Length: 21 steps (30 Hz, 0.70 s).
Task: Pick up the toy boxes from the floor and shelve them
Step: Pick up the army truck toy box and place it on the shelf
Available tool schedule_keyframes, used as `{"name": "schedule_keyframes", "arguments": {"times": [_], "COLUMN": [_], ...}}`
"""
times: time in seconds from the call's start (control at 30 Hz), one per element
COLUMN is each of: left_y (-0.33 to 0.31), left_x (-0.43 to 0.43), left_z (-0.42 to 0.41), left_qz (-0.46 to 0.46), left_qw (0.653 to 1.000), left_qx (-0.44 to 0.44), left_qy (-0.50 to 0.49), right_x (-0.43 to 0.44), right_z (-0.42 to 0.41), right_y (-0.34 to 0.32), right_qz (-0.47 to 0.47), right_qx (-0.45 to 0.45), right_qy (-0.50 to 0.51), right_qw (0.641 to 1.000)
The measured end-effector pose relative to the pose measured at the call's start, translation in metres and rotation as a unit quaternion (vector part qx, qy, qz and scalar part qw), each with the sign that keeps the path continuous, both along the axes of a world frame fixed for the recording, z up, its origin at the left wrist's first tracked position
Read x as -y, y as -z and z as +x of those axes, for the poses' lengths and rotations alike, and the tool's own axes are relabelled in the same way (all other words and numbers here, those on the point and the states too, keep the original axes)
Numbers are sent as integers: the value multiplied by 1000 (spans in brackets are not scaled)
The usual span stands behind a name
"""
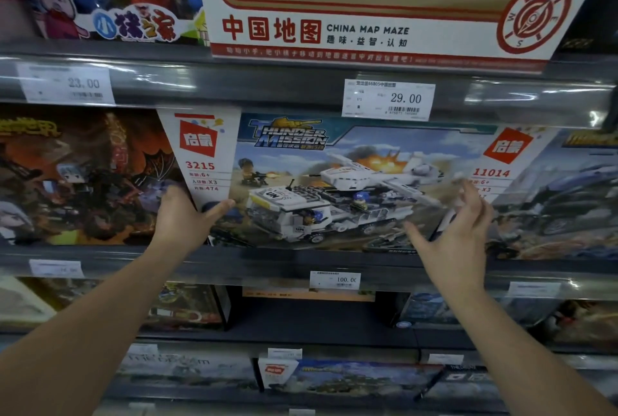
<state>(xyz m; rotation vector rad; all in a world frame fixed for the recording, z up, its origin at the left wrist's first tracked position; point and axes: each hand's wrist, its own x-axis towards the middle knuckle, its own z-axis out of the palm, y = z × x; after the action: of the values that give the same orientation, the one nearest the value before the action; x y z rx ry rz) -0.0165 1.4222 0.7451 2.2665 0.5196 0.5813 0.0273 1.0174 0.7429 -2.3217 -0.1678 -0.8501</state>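
Beneath the 29.00 price tag (388, 99): Thunder Mission box (321, 181) shelved. Left hand (182, 216) clasping its corner; right hand (458, 231) open, apart. Floor unseen.

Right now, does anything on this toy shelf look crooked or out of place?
Yes. The Thunder Mission box sits askew, its left edge slanting, overlapping the dark box to its left and the 11014 box to its right. The left hand grips its lower left corner; the right hand is open beside it.

Both bare forearms raised, left hand (182, 218) thumb out, right hand (458, 231) open, fingers (470, 194) spread and blurred
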Motion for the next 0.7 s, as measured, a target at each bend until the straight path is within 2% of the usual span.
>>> {"name": "schedule_keyframes", "arguments": {"times": [0.17, 0.4, 0.53, 0.7], "left_y": [-3, -6, -2, 1], "left_x": [15, 28, 33, 35], "left_z": [1, 2, 3, 1], "left_qz": [29, 9, -40, -54], "left_qw": [999, 997, 989, 992], "left_qx": [21, 46, 69, 57], "left_qy": [-30, -64, -126, -97], "right_x": [-4, -13, -18, -21], "right_z": [7, 12, 10, 7], "right_y": [7, 14, 16, 19], "right_qz": [74, 95, 85, 85], "right_qx": [-65, -62, -72, -88], "right_qy": [-20, -2, 5, 1], "right_qw": [995, 994, 994, 993]}}
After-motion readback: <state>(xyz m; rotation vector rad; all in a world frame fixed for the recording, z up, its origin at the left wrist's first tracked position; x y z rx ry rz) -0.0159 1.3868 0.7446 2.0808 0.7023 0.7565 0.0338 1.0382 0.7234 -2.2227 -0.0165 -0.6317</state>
